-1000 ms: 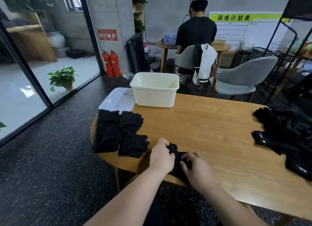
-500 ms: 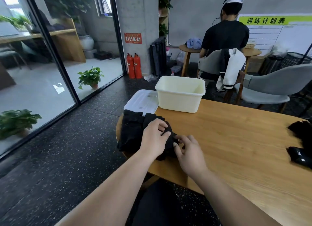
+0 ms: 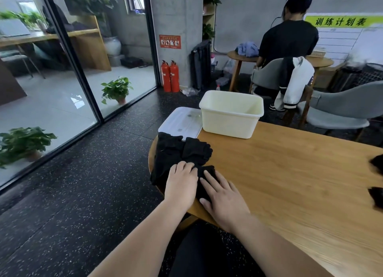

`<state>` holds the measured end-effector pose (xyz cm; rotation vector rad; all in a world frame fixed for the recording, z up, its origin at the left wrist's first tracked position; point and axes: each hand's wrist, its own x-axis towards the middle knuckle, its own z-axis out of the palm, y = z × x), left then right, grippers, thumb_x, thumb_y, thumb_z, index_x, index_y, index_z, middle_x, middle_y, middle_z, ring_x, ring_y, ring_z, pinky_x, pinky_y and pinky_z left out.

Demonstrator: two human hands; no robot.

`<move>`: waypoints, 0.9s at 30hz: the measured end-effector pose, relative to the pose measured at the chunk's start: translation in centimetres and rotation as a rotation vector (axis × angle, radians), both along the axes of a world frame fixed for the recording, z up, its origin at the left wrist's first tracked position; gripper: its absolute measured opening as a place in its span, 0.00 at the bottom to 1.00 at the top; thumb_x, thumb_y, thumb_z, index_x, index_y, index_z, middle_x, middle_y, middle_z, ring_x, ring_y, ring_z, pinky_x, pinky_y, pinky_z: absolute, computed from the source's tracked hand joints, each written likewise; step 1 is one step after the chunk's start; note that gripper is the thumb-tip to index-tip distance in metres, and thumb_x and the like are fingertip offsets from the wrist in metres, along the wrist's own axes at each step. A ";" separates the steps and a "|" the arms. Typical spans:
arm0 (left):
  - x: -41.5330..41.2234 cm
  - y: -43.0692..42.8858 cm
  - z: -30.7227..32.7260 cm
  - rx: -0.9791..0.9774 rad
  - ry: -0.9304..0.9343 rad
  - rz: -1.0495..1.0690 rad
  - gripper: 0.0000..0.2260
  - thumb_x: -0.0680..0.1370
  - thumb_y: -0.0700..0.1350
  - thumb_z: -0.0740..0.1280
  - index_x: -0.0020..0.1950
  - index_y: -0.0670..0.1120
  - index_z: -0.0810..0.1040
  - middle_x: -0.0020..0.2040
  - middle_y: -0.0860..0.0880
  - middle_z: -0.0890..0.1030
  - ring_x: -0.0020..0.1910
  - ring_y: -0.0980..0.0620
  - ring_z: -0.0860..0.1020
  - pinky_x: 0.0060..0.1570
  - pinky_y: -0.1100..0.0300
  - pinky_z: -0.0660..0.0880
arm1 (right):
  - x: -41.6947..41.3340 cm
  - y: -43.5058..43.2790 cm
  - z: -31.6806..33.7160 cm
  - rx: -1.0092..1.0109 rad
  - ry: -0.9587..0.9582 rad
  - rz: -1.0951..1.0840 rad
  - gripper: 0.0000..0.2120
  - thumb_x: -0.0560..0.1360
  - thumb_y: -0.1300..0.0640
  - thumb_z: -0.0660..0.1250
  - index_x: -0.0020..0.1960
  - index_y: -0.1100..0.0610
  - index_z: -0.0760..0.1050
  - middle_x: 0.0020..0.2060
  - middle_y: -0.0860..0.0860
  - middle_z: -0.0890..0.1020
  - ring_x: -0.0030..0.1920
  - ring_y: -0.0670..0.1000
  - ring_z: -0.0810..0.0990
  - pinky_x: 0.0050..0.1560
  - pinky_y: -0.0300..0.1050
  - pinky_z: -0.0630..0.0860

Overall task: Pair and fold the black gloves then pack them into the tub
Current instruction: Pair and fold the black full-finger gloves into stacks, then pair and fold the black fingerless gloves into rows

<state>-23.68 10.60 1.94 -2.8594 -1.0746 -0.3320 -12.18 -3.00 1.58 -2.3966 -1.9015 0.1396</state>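
Observation:
Several folded black gloves (image 3: 176,152) lie in a heap at the left end of the wooden table (image 3: 290,183). My left hand (image 3: 182,183) lies flat on the near part of the heap, fingers straight. My right hand (image 3: 222,198) presses flat on a folded black glove pair (image 3: 204,174) beside it, at the table's near edge. The cream tub (image 3: 230,114) stands open behind the heap with nothing visible inside. More black gloves (image 3: 377,181) show at the right frame edge.
A clear plastic lid (image 3: 182,121) lies left of the tub, half off the table corner. A grey chair (image 3: 342,111) stands behind the table, and a person sits at a round table further back. Glass wall and potted plants are to the left.
Both hands carried the folded pair from the table's near middle leftward to the heap. They now press flat on it. The view has swung left.

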 end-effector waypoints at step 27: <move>3.8 -3.7 2.0 -0.259 -0.156 -0.154 0.26 0.87 0.62 0.54 0.84 0.57 0.62 0.84 0.57 0.62 0.85 0.55 0.52 0.84 0.51 0.49 | 7.3 -5.9 3.3 0.044 0.142 -0.200 0.31 0.85 0.34 0.48 0.85 0.41 0.47 0.85 0.40 0.44 0.85 0.50 0.46 0.82 0.55 0.53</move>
